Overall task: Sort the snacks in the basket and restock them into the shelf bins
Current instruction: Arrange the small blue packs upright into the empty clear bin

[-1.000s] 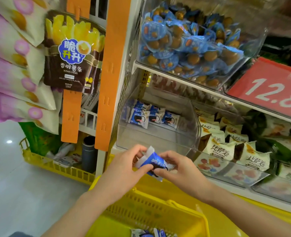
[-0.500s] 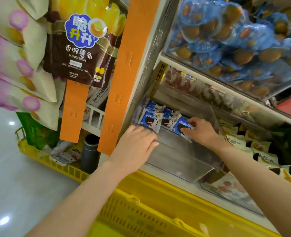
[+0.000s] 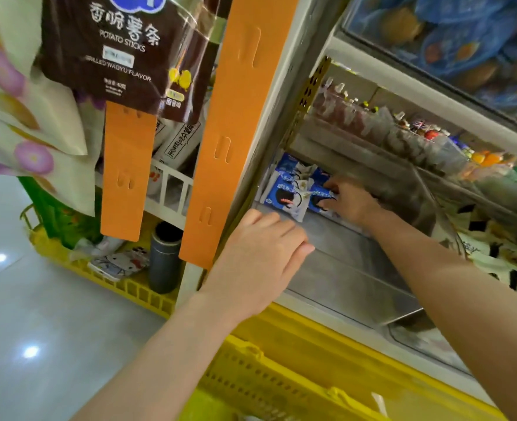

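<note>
A clear plastic shelf bin (image 3: 351,268) holds several blue-and-white cookie packets (image 3: 287,196) stacked at its back left. My right hand (image 3: 349,200) reaches deep into the bin, fingers pinched on one blue cookie packet (image 3: 321,197) beside the stack. My left hand (image 3: 260,256) rests palm-down on the bin's front left rim, fingers together, holding nothing. The yellow basket (image 3: 281,378) sits below the shelf at the bottom of the view; its contents are out of sight.
An orange hanging strip (image 3: 236,123) and a dark potato-stick bag (image 3: 123,47) hang left of the bin. Neighbouring bins hold cream-and-brown packets (image 3: 494,250) on the right and blue wrapped snacks (image 3: 451,41) above. A second yellow basket (image 3: 111,278) stands on the floor at left.
Both hands held the packet over the basket; my right hand then carried it to the back of the bin, and my left hand moved to the bin's rim. The camera moved closer.
</note>
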`<act>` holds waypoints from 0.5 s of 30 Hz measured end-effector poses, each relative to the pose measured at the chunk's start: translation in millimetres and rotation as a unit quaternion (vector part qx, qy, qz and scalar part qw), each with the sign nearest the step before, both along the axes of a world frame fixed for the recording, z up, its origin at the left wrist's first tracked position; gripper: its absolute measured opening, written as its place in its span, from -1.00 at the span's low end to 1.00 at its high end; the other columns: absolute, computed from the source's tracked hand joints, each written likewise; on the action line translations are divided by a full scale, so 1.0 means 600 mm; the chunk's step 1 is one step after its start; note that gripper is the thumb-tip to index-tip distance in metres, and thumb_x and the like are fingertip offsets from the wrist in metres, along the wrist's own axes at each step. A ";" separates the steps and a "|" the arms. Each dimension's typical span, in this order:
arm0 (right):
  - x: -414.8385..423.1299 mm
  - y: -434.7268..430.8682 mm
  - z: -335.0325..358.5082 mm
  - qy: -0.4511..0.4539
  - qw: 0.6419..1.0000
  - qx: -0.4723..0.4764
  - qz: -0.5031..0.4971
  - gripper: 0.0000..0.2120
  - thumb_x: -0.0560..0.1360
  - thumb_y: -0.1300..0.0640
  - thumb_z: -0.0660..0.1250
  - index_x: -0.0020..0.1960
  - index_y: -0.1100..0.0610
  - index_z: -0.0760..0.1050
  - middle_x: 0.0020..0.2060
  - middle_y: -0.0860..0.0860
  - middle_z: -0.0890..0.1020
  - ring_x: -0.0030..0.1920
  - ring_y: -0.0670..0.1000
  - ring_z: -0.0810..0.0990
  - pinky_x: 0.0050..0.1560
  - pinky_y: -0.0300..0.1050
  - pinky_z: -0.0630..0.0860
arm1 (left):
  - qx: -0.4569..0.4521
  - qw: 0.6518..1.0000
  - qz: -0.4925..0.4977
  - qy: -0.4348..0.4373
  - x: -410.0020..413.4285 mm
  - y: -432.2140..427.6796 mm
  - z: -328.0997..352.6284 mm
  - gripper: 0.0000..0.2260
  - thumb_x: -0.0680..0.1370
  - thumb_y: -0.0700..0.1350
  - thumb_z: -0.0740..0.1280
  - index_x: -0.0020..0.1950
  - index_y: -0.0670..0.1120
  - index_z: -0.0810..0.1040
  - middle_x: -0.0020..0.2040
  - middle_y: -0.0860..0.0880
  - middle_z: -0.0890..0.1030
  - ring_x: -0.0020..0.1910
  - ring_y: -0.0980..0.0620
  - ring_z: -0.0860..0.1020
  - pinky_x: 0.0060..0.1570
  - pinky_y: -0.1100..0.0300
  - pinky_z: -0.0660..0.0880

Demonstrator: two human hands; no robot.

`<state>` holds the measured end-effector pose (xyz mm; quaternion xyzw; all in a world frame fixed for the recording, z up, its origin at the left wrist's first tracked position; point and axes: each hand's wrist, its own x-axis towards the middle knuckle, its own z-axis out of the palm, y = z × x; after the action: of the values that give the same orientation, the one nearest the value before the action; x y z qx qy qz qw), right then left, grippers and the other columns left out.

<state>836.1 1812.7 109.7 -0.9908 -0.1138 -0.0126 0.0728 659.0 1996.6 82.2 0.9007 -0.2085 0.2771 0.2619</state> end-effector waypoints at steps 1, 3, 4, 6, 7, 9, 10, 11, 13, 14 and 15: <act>0.000 -0.001 0.000 -0.013 1.000 -0.027 0.007 -0.65 0.48 0.14 0.37 0.23 0.21 0.46 0.14 0.21 0.54 -0.05 0.14 0.55 -0.03 -0.03 0.47 | -0.002 1.000 0.000 0.001 0.000 -0.001 0.000 -0.67 0.59 0.00 0.06 -0.10 -0.04 0.59 -0.21 0.05 0.62 -0.20 0.08 0.54 -0.07 0.15 0.40; -0.001 -0.001 0.001 -0.052 0.994 -0.093 0.022 -0.63 0.48 0.09 0.37 0.25 0.18 0.48 0.15 0.20 0.54 0.03 0.17 0.54 0.04 -0.02 0.47 | -0.002 1.000 -0.002 0.003 -0.001 -0.002 0.001 -0.67 0.59 0.00 0.06 -0.10 -0.05 0.59 -0.20 0.05 0.62 -0.20 0.08 0.53 -0.07 0.15 0.39; -0.003 0.000 0.002 -0.065 0.991 -0.115 0.023 -0.61 0.48 0.07 0.38 0.27 0.17 0.48 0.17 0.20 0.53 0.08 0.18 0.52 0.09 0.00 0.47 | 0.000 1.000 -0.003 0.003 -0.001 -0.002 0.001 -0.67 0.59 0.00 0.06 -0.10 -0.05 0.59 -0.20 0.04 0.62 -0.20 0.08 0.53 -0.07 0.15 0.38; -0.008 0.003 0.005 -0.071 0.988 -0.135 0.013 -0.57 0.48 0.05 0.37 0.30 0.17 0.44 0.19 0.19 0.51 0.14 0.19 0.49 0.16 0.02 0.45 | 0.010 1.000 -0.003 0.002 -0.002 -0.001 0.003 -0.66 0.59 0.00 0.04 -0.08 -0.05 0.59 -0.18 0.04 0.62 -0.18 0.08 0.53 -0.06 0.15 0.38; -0.013 0.005 0.007 -0.072 0.988 -0.136 0.005 -0.55 0.49 0.05 0.36 0.33 0.18 0.40 0.21 0.19 0.50 0.16 0.18 0.49 0.17 0.02 0.45 | 0.016 1.000 -0.001 0.004 -0.003 -0.001 0.004 -0.66 0.60 0.01 0.03 -0.08 -0.04 0.58 -0.17 0.04 0.61 -0.17 0.08 0.53 -0.05 0.14 0.37; -0.027 0.010 0.016 -0.071 0.991 -0.113 -0.005 -0.52 0.52 0.05 0.33 0.38 0.18 0.34 0.26 0.19 0.47 0.21 0.19 0.47 0.17 0.01 0.43 | 0.030 0.999 0.004 0.016 -0.005 0.000 0.007 -0.63 0.60 0.03 -0.01 -0.04 -0.03 0.57 -0.13 0.05 0.61 -0.13 0.08 0.51 -0.01 0.15 0.33; -0.039 0.012 0.023 -0.068 0.994 -0.087 -0.007 -0.51 0.53 0.05 0.31 0.39 0.18 0.32 0.28 0.19 0.45 0.23 0.19 0.46 0.17 0.00 0.42 | 0.037 0.999 0.007 0.026 -0.007 0.000 0.009 -0.62 0.60 0.04 -0.03 -0.02 -0.02 0.56 -0.11 0.05 0.60 -0.11 0.08 0.49 0.02 0.15 0.30; -0.054 0.014 0.029 -0.065 0.996 -0.057 -0.005 -0.52 0.54 0.04 0.30 0.40 0.17 0.31 0.30 0.18 0.44 0.25 0.18 0.45 0.18 -0.01 0.41 | 0.045 0.998 0.012 0.035 -0.007 0.000 0.010 -0.61 0.60 0.05 -0.06 0.00 -0.02 0.55 -0.09 0.06 0.60 -0.08 0.08 0.48 0.04 0.15 0.27; -0.095 0.015 0.041 -0.067 0.998 0.003 0.007 -0.55 0.55 0.03 0.27 0.38 0.16 0.32 0.30 0.16 0.43 0.26 0.15 0.44 0.20 -0.01 0.40 | 0.061 0.997 0.023 0.049 -0.008 -0.002 0.011 -0.59 0.60 0.07 -0.09 0.04 0.00 0.53 -0.04 0.07 0.59 -0.03 0.08 0.46 0.07 0.16 0.22; -0.121 0.014 0.046 -0.072 0.997 0.031 0.015 -0.57 0.56 0.01 0.24 0.37 0.16 0.34 0.29 0.13 0.45 0.25 0.12 0.46 0.21 -0.01 0.40 | 0.063 0.996 0.027 0.055 -0.008 -0.004 0.011 -0.61 0.60 0.07 -0.08 0.06 0.00 0.52 -0.01 0.07 0.58 0.00 0.08 0.45 0.09 0.17 0.19; -0.151 0.011 0.049 -0.075 0.995 0.059 0.021 -0.60 0.58 -0.01 0.21 0.35 0.14 0.37 0.27 0.11 0.48 0.22 0.10 0.48 0.18 -0.03 0.42 | 0.060 0.996 0.030 0.060 -0.010 -0.005 0.011 -0.63 0.61 0.05 -0.06 0.08 0.00 0.51 0.02 0.07 0.57 0.03 0.08 0.45 0.11 0.18 0.17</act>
<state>745.7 1819.3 138.9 -0.9783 -0.1386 -0.0926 0.1230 652.8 1993.5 88.6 0.9355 -0.1813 0.2177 0.2110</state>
